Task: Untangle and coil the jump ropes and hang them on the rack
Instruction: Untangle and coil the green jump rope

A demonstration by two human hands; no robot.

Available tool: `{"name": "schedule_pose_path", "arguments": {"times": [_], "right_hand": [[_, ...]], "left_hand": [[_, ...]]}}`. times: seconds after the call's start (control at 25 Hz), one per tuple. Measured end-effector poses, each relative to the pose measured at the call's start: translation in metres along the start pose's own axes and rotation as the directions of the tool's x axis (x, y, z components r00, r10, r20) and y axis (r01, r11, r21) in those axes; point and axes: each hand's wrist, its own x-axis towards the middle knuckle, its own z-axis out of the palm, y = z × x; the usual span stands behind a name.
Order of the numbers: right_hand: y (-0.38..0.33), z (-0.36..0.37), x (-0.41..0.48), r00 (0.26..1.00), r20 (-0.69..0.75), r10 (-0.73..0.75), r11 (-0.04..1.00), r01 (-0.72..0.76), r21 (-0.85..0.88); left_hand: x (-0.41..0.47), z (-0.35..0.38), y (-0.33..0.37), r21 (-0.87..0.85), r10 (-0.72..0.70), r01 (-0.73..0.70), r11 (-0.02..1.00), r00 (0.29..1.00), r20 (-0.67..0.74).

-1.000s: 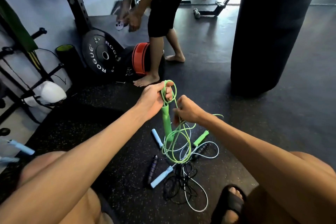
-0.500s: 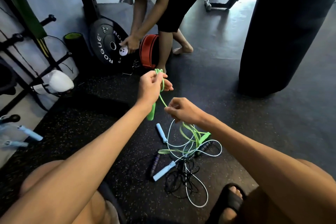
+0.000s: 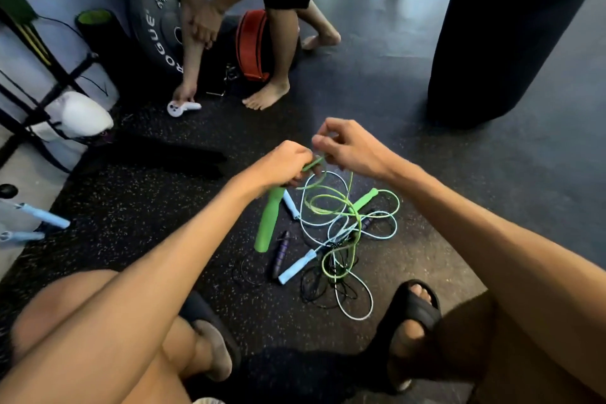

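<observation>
The left hand (image 3: 282, 164) and right hand (image 3: 352, 147), close together, pinch the thin green plastic jump rope (image 3: 267, 226); a hard pull could cinch its loops around the pale-blue rope (image 3: 296, 267).

The left grip (image 3: 282, 162) holds a green jump-rope handle (image 3: 267, 223), and the right grip (image 3: 347, 147) pinches its green cord (image 3: 314, 163) close beside. A blue rope (image 3: 296, 267) and a black rope (image 3: 282, 252) lie tangled on the floor (image 3: 459, 207) beneath.

It's dim in here. Cool daylight spills in from the far end and lays a pale sheen on the floor (image 3: 377, 0) up there; nearer, the rubber goes nearly black. The punching bag (image 3: 511, 29) is a featureless dark mass. The left hand (image 3: 282, 162), the right hand (image 3: 349, 147) and the green rope (image 3: 267, 226) they grip look slightly smeared. Forearms and knees balloon toward the lower edges.
</observation>
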Motion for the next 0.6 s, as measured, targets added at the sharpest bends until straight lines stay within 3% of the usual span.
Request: {"name": "schedule_pose_path", "arguments": {"times": [0.12, 0.32, 0.44, 0.6], "right_hand": [[0.0, -0.003, 0.0, 0.995, -0.095, 0.017, 0.998, -0.011, 0.059], [0.013, -0.011, -0.009, 0.981, -0.159, 0.113, 0.966, -0.071, 0.25], [0.028, -0.008, -0.018, 0.973, -0.066, 0.219, 0.919, -0.183, 0.349], [0.032, 0.0, -0.031, 0.909, 0.169, 0.381, 0.788, -0.415, 0.456]], "left_hand": [[-0.005, 0.005, 0.009, -0.271, -0.054, 0.08, 0.959, 0.993, 0.102], [-0.006, -0.001, 0.025, -0.598, 0.095, 0.066, 0.799, 0.968, 0.233], [-0.004, -0.005, 0.033, -0.716, 0.148, 0.052, 0.696, 0.966, 0.214], [0.001, 0.002, 0.045, -0.824, 0.115, -0.053, 0.564, 0.993, 0.015]]}}
